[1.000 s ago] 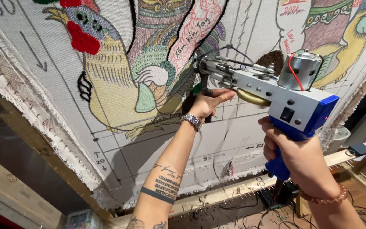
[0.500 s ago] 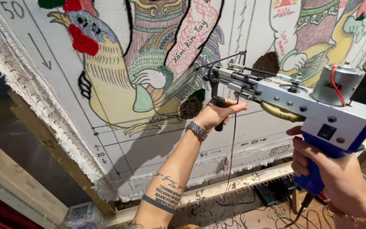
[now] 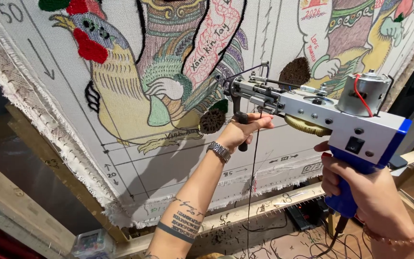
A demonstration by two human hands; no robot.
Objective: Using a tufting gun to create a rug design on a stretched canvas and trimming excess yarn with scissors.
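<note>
Blue-handled tufting gun gripped in right hand, left hand clasping its black front handle, needle just off the rooster-patterned cloth

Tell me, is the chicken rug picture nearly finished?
Not nearly. Done: red comb patches, black outlines and small brown patches are filled with yarn. In hand: the left hand and right hand hold the tufting gun near the cloth. Left: the chicken's yellow body is only drawn lines.
</note>
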